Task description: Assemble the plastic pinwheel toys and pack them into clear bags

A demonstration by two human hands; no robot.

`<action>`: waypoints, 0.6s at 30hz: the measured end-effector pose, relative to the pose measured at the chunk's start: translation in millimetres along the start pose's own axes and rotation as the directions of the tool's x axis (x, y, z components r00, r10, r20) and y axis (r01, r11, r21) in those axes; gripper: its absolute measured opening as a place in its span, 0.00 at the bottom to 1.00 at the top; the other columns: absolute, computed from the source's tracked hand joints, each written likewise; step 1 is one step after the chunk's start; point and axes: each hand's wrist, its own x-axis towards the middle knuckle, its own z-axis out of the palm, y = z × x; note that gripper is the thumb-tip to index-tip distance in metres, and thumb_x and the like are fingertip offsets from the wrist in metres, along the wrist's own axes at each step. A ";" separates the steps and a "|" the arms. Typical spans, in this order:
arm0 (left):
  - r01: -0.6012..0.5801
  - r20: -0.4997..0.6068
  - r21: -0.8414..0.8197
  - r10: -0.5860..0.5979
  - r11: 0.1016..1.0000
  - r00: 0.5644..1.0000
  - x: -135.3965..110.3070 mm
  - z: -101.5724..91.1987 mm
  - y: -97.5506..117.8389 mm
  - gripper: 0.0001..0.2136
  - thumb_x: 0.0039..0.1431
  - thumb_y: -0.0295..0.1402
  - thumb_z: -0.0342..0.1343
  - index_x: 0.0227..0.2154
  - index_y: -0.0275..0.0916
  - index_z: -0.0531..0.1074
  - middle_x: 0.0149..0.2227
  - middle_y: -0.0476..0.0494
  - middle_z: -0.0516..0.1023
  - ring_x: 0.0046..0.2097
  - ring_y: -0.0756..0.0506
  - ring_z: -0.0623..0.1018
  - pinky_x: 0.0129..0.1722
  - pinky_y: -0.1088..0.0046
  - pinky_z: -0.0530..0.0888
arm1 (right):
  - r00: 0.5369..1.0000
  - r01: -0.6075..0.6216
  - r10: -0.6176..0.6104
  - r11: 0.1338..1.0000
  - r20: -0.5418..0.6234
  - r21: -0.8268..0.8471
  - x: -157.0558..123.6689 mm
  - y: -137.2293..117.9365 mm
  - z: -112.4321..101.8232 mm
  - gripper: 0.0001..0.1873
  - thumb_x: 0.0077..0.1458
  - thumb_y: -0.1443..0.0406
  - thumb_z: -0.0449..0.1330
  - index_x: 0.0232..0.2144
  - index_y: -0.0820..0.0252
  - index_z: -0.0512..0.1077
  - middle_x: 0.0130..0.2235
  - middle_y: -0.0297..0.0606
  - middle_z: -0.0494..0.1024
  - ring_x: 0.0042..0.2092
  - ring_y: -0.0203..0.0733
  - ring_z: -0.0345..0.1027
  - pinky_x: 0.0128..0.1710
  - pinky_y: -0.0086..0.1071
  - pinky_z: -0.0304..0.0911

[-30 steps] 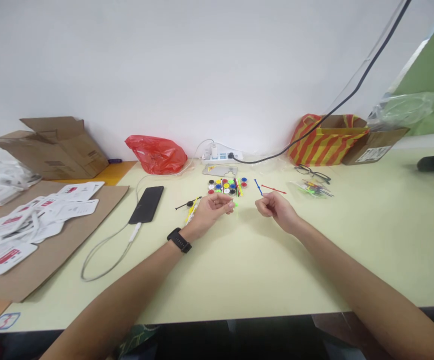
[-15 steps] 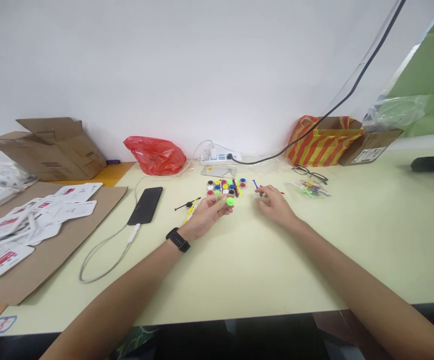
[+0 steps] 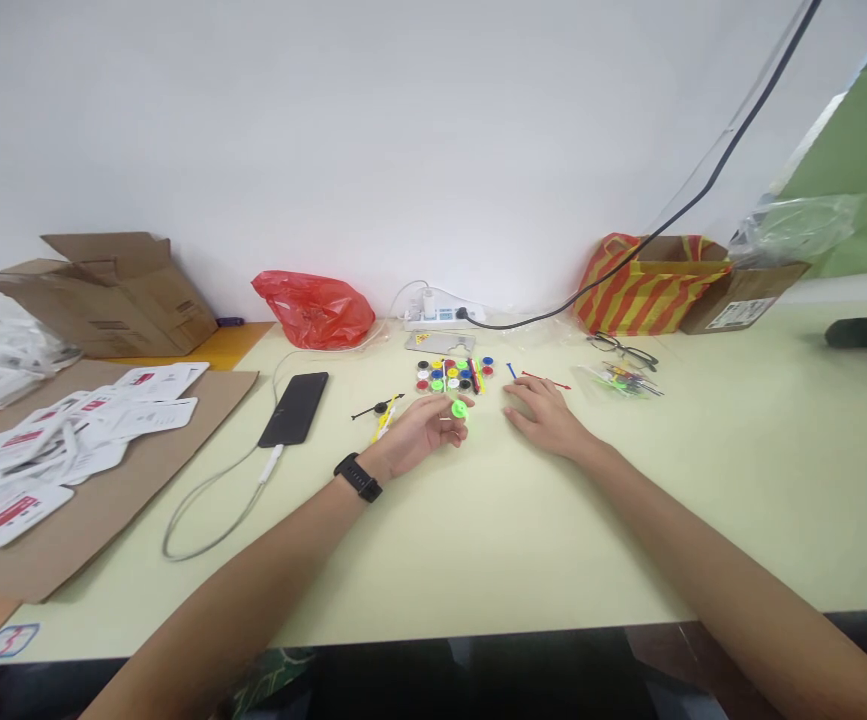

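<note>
The left hand rests its edge on the pale surface, a black watch on its wrist. Its fingers are pinched together on a small green disc, which they hold just above the surface, in front of a cluster of coloured discs. The right hand lies palm down on the surface, well apart from the disc, its fingers stretched out flat and loose with nothing in them. Just beyond its fingertips lie a red stick and a blue stick. To the left of the left hand lie a black piece on a thin rod and a yellow stick, and farther left a dark phone with a cable plugged in. At the back of the surface are a red plastic bag, a white power strip, a pair of glasses and a striped bag.
</note>
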 end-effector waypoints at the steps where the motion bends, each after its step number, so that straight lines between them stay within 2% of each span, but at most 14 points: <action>1: 0.017 0.010 0.013 -0.017 1.000 1.000 0.0 0.1 0.1 0.17 0.62 0.44 0.65 0.44 0.36 0.78 0.31 0.46 0.73 0.33 0.47 0.78 0.33 0.72 0.72 | 1.000 0.006 -0.005 1.000 -0.012 0.013 0.1 0.3 0.0 0.24 0.66 0.56 0.56 0.60 0.56 0.71 0.61 0.49 0.71 0.65 0.58 0.59 0.64 0.51 0.56; 7: 0.077 0.000 0.036 -0.077 0.996 0.997 0.7 1.5 -0.5 0.17 0.61 0.47 0.64 0.38 0.36 0.75 0.27 0.50 0.69 0.29 0.49 0.75 0.29 0.74 0.69 | 0.995 -0.043 0.044 0.999 -0.088 0.024 1.4 3.8 0.2 0.22 0.66 0.58 0.56 0.58 0.58 0.73 0.61 0.51 0.70 0.62 0.60 0.59 0.62 0.51 0.59; 12: 0.104 0.016 0.097 -0.106 0.990 0.994 -0.7 3.5 1.4 0.19 0.62 0.50 0.64 0.35 0.36 0.74 0.27 0.49 0.70 0.31 0.49 0.76 0.29 0.74 0.69 | 0.969 -0.197 0.182 0.977 -0.165 -0.079 0.0 6.6 -0.6 0.23 0.67 0.56 0.53 0.59 0.57 0.73 0.62 0.53 0.69 0.62 0.65 0.56 0.59 0.57 0.58; 15: 0.106 0.017 0.106 -0.109 0.989 0.994 -1.2 3.2 1.8 0.19 0.62 0.50 0.64 0.35 0.36 0.74 0.28 0.47 0.72 0.32 0.48 0.77 0.31 0.73 0.69 | 0.952 -0.274 0.253 0.955 -0.171 -0.116 -1.1 8.9 -2.6 0.22 0.68 0.58 0.52 0.58 0.57 0.74 0.57 0.53 0.74 0.60 0.64 0.59 0.58 0.56 0.59; 18: 0.103 0.019 0.096 -0.105 0.990 0.994 -0.8 1.5 0.8 0.18 0.61 0.49 0.65 0.36 0.35 0.75 0.30 0.44 0.76 0.33 0.47 0.78 0.33 0.72 0.70 | 0.963 -0.249 0.231 0.959 -0.136 -0.134 -0.2 11.7 -6.4 0.18 0.67 0.63 0.52 0.52 0.60 0.76 0.50 0.53 0.78 0.55 0.61 0.64 0.56 0.51 0.60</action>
